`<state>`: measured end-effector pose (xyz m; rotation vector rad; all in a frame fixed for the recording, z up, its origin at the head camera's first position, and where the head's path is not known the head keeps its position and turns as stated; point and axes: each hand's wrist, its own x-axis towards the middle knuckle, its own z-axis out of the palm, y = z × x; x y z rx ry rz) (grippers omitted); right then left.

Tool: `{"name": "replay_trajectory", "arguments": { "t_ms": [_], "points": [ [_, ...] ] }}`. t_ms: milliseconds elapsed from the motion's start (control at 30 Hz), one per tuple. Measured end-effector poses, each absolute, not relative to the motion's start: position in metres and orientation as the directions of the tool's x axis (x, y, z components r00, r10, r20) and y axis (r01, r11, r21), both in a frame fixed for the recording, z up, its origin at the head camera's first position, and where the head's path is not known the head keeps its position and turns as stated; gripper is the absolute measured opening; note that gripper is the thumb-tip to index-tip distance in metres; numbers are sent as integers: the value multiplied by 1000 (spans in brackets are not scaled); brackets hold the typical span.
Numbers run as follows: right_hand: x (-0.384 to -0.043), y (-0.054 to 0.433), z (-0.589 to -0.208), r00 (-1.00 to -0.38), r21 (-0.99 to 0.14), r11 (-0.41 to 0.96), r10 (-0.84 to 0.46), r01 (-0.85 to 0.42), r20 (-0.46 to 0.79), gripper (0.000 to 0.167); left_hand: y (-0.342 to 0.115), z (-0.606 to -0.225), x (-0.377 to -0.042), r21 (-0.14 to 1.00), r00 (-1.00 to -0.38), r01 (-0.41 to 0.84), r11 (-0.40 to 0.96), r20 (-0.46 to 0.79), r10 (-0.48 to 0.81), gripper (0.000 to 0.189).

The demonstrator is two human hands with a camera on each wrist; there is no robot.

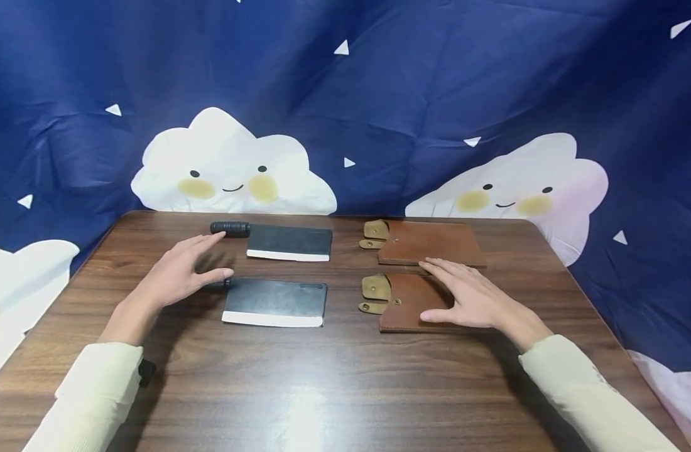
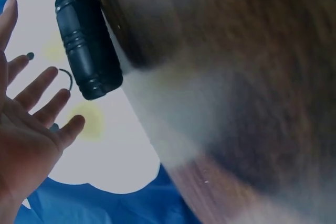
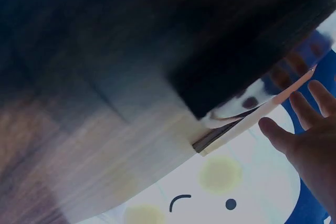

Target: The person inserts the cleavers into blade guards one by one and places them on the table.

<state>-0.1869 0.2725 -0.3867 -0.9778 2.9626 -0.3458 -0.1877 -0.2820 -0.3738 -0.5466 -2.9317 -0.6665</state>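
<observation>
Two cleavers with dark blades and pale cutting edges lie on the table, a far cleaver [image 1: 289, 240] and a near cleaver [image 1: 274, 298], handles to the left. My left hand [image 1: 178, 270], fingers extended and thumb apart, hovers over the near cleaver's handle, mostly hiding it. A ribbed black handle [image 2: 89, 40] shows beside that hand in the left wrist view. To the right lie a far brown leather sheath [image 1: 436, 242] and a near leather sheath [image 1: 410, 298], each with olive snap straps. Over the near sheath, partly covering it, is my right hand [image 1: 470, 295], holding nothing.
The wooden table [image 1: 238, 389] reflects a bright glare near its front. Behind it hangs a blue curtain [image 1: 379, 94] with smiling white clouds. A small black object [image 1: 146, 371] sits at the left sleeve's cuff.
</observation>
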Motion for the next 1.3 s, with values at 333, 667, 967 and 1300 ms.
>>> {"name": "replay_trajectory", "arguments": {
  "t_ms": [333,667,967,1300],
  "points": [
    [-183,278,-392,-804,-214,784,-595,-582,4,115,-292,-381,-195,540,-964,227,811,7,265,94],
    [-183,274,-398,-791,-207,777,-612,-595,-21,124,-297,-391,-205,640,-945,208,740,-65,322,74],
    [-186,272,-397,-780,-194,767,-626,-612,-14,126,-300,-391,-205,680,-922,232,696,-75,381,50],
    [-189,271,-398,-773,-168,758,-633,-630,37,120,-302,-393,-204,695,-906,217,686,-117,406,41]
  ]
}}
